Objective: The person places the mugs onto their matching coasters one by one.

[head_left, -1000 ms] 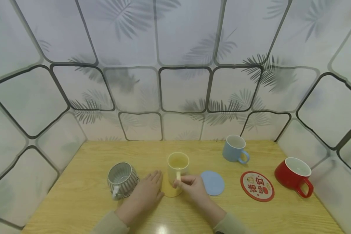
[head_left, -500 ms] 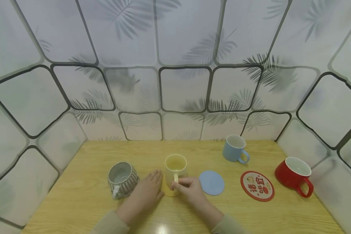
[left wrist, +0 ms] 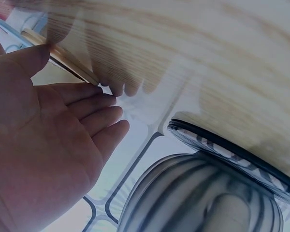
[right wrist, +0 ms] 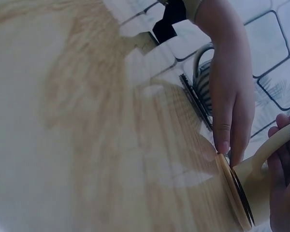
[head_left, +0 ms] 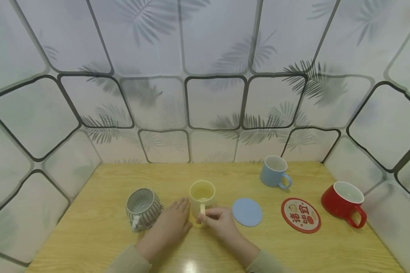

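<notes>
A pale yellow mug [head_left: 195,206] stands over a round yellow coaster [head_left: 199,225] at the middle of the table. My right hand [head_left: 224,223] pinches the mug's handle, which points toward me. In the right wrist view the mug's base [right wrist: 257,195] sits close over the coaster [right wrist: 230,191]. My left hand [head_left: 172,222] rests with straight fingers at the coaster's left edge, holding nothing. To its left is a grey striped mug [head_left: 153,212], its handle facing me. The left wrist view shows a patterned coaster [left wrist: 232,147] under that striped mug.
Right of the yellow mug lies a round blue coaster [head_left: 247,212], with a light blue mug [head_left: 269,177] behind it. Farther right are a red-rimmed coaster [head_left: 300,215] with characters and a red mug [head_left: 335,204]. A patterned curtain-like backdrop [head_left: 212,110] encloses the table's back and sides.
My right hand has shifted the yellow mug left and slightly toward me, so it covers more of the yellow coaster. The left hand has stayed in place.
</notes>
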`<act>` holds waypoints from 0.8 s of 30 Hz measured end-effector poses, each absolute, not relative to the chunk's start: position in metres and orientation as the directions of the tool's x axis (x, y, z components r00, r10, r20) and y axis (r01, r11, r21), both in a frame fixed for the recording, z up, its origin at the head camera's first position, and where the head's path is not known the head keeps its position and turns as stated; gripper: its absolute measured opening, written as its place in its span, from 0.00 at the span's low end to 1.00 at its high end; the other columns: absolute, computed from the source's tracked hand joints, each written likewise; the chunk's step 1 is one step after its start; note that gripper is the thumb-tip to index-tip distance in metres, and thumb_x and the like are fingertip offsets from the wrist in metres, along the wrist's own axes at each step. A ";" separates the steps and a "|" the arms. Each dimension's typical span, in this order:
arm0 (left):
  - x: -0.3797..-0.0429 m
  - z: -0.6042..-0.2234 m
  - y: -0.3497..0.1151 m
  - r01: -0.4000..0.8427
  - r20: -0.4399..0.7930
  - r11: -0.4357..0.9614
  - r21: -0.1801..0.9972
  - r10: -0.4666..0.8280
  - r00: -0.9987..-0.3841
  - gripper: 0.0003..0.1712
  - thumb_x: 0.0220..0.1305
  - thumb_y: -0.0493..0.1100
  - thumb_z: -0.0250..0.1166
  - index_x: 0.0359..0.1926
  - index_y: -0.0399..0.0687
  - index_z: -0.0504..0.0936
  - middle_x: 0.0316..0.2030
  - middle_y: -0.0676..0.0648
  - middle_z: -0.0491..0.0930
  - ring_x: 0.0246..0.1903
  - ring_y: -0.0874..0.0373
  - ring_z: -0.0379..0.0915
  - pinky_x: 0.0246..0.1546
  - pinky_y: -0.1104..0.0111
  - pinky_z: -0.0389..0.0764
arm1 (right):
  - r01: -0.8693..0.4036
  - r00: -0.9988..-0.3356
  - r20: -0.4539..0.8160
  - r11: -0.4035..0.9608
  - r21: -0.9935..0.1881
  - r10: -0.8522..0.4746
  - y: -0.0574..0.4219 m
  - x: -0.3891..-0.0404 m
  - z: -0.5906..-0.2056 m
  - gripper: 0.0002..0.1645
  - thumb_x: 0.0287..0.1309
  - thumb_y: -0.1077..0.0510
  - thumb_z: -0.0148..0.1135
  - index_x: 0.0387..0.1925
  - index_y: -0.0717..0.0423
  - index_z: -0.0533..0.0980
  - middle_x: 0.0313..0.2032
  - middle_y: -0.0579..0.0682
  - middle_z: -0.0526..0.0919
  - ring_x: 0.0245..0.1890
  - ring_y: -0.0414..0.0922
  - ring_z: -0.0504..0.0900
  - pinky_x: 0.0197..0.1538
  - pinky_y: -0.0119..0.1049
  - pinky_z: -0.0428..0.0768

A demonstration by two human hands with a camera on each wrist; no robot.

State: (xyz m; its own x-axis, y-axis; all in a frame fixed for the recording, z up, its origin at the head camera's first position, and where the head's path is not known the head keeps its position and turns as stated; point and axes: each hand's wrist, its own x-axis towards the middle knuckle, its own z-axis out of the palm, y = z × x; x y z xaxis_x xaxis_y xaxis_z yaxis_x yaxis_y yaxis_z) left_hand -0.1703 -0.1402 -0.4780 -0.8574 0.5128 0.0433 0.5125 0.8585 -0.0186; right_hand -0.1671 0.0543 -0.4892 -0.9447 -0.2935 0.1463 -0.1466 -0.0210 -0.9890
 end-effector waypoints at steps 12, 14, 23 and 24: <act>-0.171 -0.476 -0.141 0.532 0.060 0.846 -0.035 0.533 -0.844 0.38 0.66 0.58 0.53 0.66 0.35 0.63 0.68 0.38 0.60 0.68 0.45 0.56 0.68 0.53 0.60 | -0.102 -0.948 0.079 0.060 -0.993 -0.308 0.050 -0.164 -0.488 0.12 0.52 0.57 0.68 0.31 0.64 0.83 0.32 0.56 0.87 0.36 0.39 0.81 0.42 0.29 0.80; -0.171 -0.476 -0.141 0.531 0.063 0.846 -0.038 0.533 -0.844 0.38 0.66 0.58 0.53 0.66 0.35 0.64 0.68 0.38 0.60 0.68 0.45 0.56 0.68 0.53 0.60 | -0.094 -0.947 0.065 0.078 -0.992 -0.313 0.050 -0.163 -0.488 0.12 0.52 0.55 0.68 0.31 0.62 0.83 0.32 0.54 0.87 0.36 0.40 0.82 0.42 0.30 0.81; -0.172 -0.479 -0.141 0.526 0.051 0.849 -0.042 0.528 -0.848 0.39 0.65 0.60 0.53 0.66 0.36 0.64 0.68 0.38 0.60 0.68 0.45 0.55 0.68 0.53 0.59 | -0.054 -0.954 0.026 0.085 -0.995 -0.300 0.046 -0.160 -0.487 0.11 0.52 0.56 0.68 0.32 0.62 0.83 0.32 0.53 0.86 0.35 0.40 0.82 0.41 0.30 0.81; -0.172 -0.479 -0.141 0.526 0.052 0.849 -0.041 0.528 -0.848 0.39 0.65 0.60 0.52 0.66 0.36 0.64 0.68 0.38 0.59 0.68 0.45 0.55 0.68 0.52 0.59 | -0.055 -0.955 0.026 0.090 -0.994 -0.296 0.046 -0.160 -0.486 0.11 0.52 0.56 0.68 0.32 0.62 0.83 0.32 0.54 0.86 0.35 0.39 0.81 0.41 0.29 0.81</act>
State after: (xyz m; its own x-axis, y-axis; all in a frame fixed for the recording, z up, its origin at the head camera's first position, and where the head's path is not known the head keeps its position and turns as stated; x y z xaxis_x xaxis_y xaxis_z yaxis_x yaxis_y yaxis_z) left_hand -0.1723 -0.1412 -0.4792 -0.8480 0.5276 0.0516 0.5260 0.8495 -0.0407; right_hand -0.1600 0.0459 -0.4860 -0.9549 -0.2959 0.0259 -0.0548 0.0898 -0.9945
